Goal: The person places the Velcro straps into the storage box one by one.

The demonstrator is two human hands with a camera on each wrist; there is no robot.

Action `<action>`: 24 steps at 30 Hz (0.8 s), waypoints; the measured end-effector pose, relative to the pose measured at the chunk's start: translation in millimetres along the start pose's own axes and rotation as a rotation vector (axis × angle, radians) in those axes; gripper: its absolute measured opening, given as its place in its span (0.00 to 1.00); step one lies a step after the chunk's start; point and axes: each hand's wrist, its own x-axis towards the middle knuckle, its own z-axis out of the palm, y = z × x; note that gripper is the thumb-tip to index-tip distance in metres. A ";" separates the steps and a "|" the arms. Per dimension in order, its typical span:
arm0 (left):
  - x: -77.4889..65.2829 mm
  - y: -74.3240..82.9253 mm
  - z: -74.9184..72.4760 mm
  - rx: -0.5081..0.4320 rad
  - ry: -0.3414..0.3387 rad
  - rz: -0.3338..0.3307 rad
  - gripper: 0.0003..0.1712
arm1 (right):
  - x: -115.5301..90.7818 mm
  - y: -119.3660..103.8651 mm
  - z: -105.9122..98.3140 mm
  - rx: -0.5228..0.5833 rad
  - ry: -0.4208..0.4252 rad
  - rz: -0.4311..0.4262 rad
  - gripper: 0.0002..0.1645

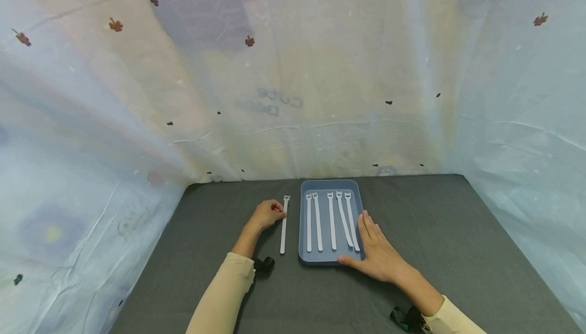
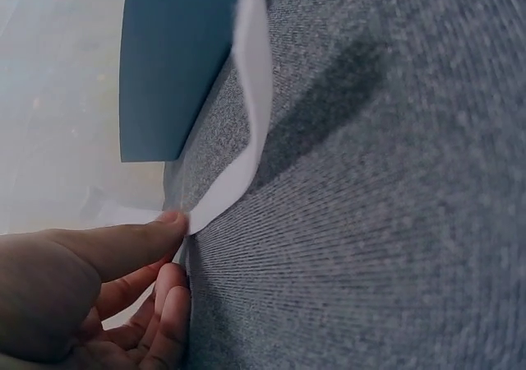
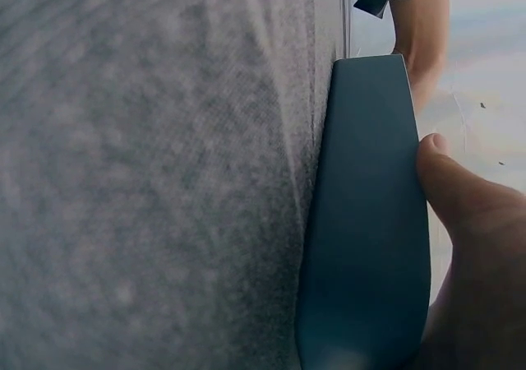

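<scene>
My left hand [image 1: 269,214] pinches a white cable tie [image 1: 283,237], a flat strap with a slotted head, between thumb and fingers. In the left wrist view the strap [image 2: 256,99] bends up from the fingertips, its tail lifted off the cloth. A blue-grey tray [image 1: 329,185] lies just right of it, with several similar white ties [image 1: 331,222] laid lengthwise inside. Against the tray's near right corner rests my right hand [image 1: 380,255], fingers straight along the right side and thumb on the near rim. The right wrist view shows that thumb [image 3: 448,173] touching the rim.
Dark grey cloth [image 1: 426,222] covers the table under the tray. Pale printed curtains [image 1: 320,120] hang behind the table's far edge and along both sides. Black straps [image 1: 264,265] are worn on both wrists.
</scene>
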 end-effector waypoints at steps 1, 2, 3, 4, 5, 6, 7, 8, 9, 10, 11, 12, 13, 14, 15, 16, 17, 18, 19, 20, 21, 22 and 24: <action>-0.4 -0.3 -0.2 0.002 0.001 0.006 0.10 | -0.2 -0.1 -0.2 0.002 0.000 0.000 0.74; -0.6 -0.7 -0.4 0.002 0.002 0.011 0.09 | 0.0 0.1 0.1 0.002 0.000 -0.001 0.74; -0.8 -1.2 -0.4 -0.002 0.004 0.010 0.09 | -0.1 0.1 0.1 0.004 0.001 -0.001 0.74; -0.7 -1.8 -0.5 -0.001 0.005 0.015 0.09 | 0.0 0.2 0.4 0.004 0.000 -0.001 0.74; -0.8 -2.6 -0.6 -0.004 0.006 0.020 0.09 | -0.1 0.2 0.4 0.005 0.000 0.000 0.74; -0.8 -3.4 -0.7 -0.006 0.006 0.023 0.09 | 0.1 0.6 0.8 0.003 0.002 -0.001 0.74; -0.8 -4.2 -0.7 -0.005 0.007 0.028 0.09 | 0.2 0.8 1.1 0.002 0.003 -0.001 0.74; -0.8 -5.0 -0.7 -0.007 0.008 0.031 0.09 | 0.3 1.0 1.4 0.002 0.003 0.000 0.74; -0.7 -5.7 -0.7 -0.006 0.009 0.036 0.09 | 0.3 1.1 1.6 0.003 0.003 0.000 0.74; -0.5 -6.3 -0.6 -0.007 0.009 0.040 0.10 | 0.3 1.3 1.9 0.004 0.002 0.001 0.74; -0.4 -7.1 -0.3 -0.008 0.009 0.044 0.10 | 0.2 1.3 1.8 0.005 0.001 0.002 0.74; -0.1 -7.5 -0.2 -0.010 0.010 0.047 0.10 | 0.3 1.6 2.1 0.005 0.003 0.002 0.74; 0.2 -8.0 -0.1 -0.012 0.011 0.051 0.09 | 0.1 1.5 2.0 0.008 0.003 0.003 0.74; 0.5 -8.4 0.0 -0.013 0.012 0.053 0.09 | 0.3 1.7 2.2 0.008 0.003 0.002 0.74; 0.8 -8.7 0.0 -0.015 0.012 0.056 0.09 | 0.5 2.0 2.5 0.007 0.004 0.002 0.74; 1.0 -9.2 0.1 -0.016 0.012 0.060 0.09 | 0.5 2.1 2.6 0.006 0.004 0.002 0.74; 1.0 -9.6 0.0 -0.017 0.010 0.062 0.09 | 0.5 2.2 2.6 0.005 0.005 0.003 0.74; 1.1 -10.0 -0.3 -0.020 0.008 0.064 0.09 | 0.5 2.3 2.7 0.005 0.005 0.003 0.74; 0.9 -10.3 -0.8 -0.025 0.005 0.065 0.09 | 0.3 2.2 2.6 0.005 0.004 0.004 0.74; 0.7 -10.6 -1.4 -0.032 0.002 0.064 0.09 | 0.6 2.5 2.9 0.005 0.003 0.003 0.74; 0.4 -11.0 -2.2 -0.041 -0.002 0.061 0.09 | 0.5 2.3 2.9 0.007 0.003 0.004 0.74; 0.3 -11.5 -2.8 -0.049 -0.006 0.059 0.09 | 0.3 2.3 2.6 0.010 0.003 0.005 0.74; 0.8 -12.8 -4.5 -0.072 -0.016 0.048 0.10 | 0.2 2.5 2.7 0.013 0.004 0.004 0.74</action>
